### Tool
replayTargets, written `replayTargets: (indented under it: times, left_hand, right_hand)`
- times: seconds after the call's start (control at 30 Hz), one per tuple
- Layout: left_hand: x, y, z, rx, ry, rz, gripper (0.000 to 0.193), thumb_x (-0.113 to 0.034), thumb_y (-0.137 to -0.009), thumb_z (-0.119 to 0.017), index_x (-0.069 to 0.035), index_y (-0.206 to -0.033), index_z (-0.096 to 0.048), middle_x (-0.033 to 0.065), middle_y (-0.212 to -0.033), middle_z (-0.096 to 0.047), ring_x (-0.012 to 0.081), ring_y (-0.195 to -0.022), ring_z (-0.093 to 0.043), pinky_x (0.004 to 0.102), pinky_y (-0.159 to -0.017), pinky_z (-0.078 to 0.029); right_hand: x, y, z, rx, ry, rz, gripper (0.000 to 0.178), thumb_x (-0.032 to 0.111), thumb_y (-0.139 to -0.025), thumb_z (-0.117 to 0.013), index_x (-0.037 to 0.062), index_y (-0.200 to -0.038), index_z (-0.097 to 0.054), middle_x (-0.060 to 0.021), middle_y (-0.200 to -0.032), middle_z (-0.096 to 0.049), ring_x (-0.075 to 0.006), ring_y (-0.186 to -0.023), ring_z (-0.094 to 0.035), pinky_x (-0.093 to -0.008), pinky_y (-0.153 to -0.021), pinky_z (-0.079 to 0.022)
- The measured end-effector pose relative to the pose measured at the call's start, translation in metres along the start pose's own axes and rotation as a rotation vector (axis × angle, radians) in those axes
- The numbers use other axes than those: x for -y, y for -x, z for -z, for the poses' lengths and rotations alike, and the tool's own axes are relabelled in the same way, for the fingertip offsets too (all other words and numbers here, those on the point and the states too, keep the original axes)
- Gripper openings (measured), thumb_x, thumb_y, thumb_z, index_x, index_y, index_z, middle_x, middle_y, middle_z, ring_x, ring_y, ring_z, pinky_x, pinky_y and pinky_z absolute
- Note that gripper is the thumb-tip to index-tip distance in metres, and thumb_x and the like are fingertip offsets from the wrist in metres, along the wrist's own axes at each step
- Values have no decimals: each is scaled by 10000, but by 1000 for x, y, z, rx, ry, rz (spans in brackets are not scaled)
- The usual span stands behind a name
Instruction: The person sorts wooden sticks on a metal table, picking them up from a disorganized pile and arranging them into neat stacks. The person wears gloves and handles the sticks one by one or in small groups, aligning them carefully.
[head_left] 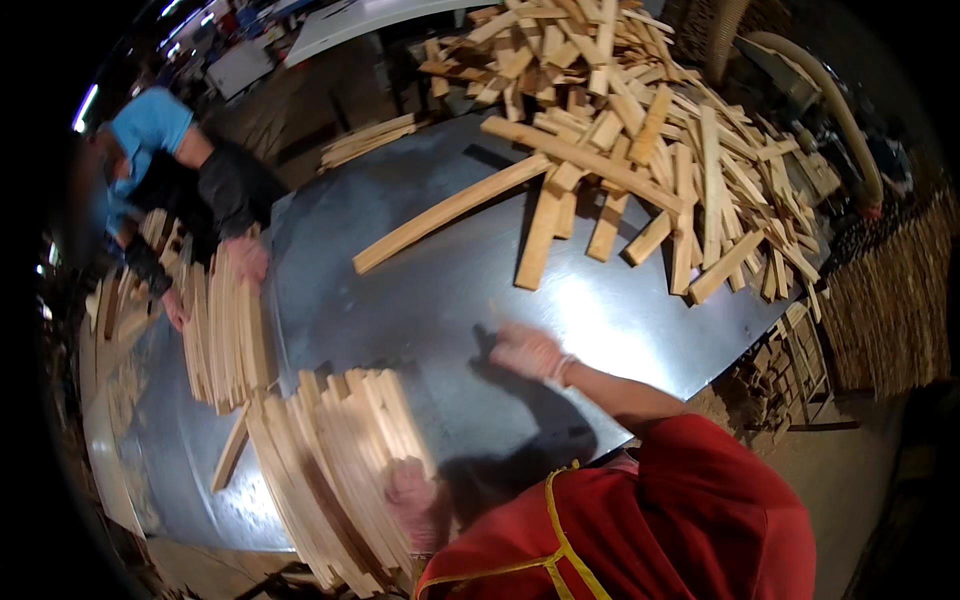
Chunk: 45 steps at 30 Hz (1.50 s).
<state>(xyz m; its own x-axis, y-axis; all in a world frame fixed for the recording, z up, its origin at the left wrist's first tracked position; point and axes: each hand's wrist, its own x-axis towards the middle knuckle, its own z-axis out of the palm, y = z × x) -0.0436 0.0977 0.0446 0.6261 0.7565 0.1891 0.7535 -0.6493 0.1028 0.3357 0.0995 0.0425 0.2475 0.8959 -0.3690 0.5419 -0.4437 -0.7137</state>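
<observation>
R hand (530, 352) nearer loose wood pile (652, 125), which lies ahead of it; fingers blurred, state unclear. Long slat (450, 212) runs left/nearside off pile. L hand (416, 500) nearside-left of pile, against slat row (345, 460); can't tell if gripping.

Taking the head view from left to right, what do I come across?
Co-worker's blue shirt, near row of wood strips, left hand, right hand, tall brown stack of thin wood pieces.
</observation>
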Motion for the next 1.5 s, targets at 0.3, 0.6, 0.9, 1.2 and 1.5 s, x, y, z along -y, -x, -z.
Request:
replayTargets:
  times: [0.3,0.6,0.9,1.2,1.5]
  left_hand:
    - [-138,-45,-51,176,229,-244,556,-321,-687,-811,-199,-1214,-682,89,-1232,-658,375,-1075,-661,509,-817,-566]
    - [-241,-142,-66,631,1574,441,406,-156,-914,-652,-1,-1287,-616,207,-1175,-658,399,-1023,-640,422,-907,-528]
    - [-203,-86,-113,561,1141,337,327,-150,-950,-633,-32,-1249,-693,110,-1098,-725,203,-995,-685,344,-916,-531]
    - [-82,31,-24,132,444,531,375,-123,-808,-707,-76,-1179,-677,148,-1134,-680,361,-1129,-631,526,-1002,-472]
    - [-48,60,-13,44,10,399,590,-266,-824,-746,-97,-1361,-569,108,-1407,-539,344,-1395,-447,530,-1166,-353]
  right_hand:
    - [-170,16,311,-684,712,-215,757,291,-844,-771,53,-1497,-470,-223,-1290,-676,-401,-1159,-665,-465,-1000,-539]
    - [-108,111,136,142,-475,-42,1026,562,-857,-736,15,-1623,-328,-292,-1487,-548,-397,-1433,-498,-388,-1231,-352]
    - [-338,151,228,-1282,-212,-657,624,288,-829,-835,-63,-1289,-600,-227,-1236,-694,-383,-1086,-687,-454,-937,-547]
    - [-288,150,65,-489,-1741,19,173,197,-1058,-626,75,-1181,-615,-67,-1033,-663,-218,-1015,-652,-418,-976,-569]
    - [-42,167,-113,278,-1364,-329,493,-32,-880,-694,61,-1336,-530,-104,-1081,-612,-262,-937,-652,-404,-794,-580]
